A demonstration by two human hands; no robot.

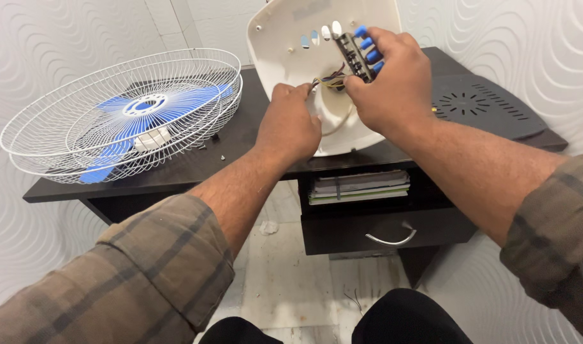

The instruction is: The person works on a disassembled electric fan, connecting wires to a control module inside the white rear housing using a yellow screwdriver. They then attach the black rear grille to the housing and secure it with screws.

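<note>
currently right hand point(393, 83) gripping black switch block point(358, 54) with blue buttons, holding it against cream fan base shell point(285, 38) standing tilted on dark surface point(240, 137). left hand point(290, 124) pinching coloured wires point(326, 81) beside block. white wire fan guard point(122, 114) with blue blades point(129, 130) lying well apart, left on surface. grey cover point(479, 105) resting at right.
</note>
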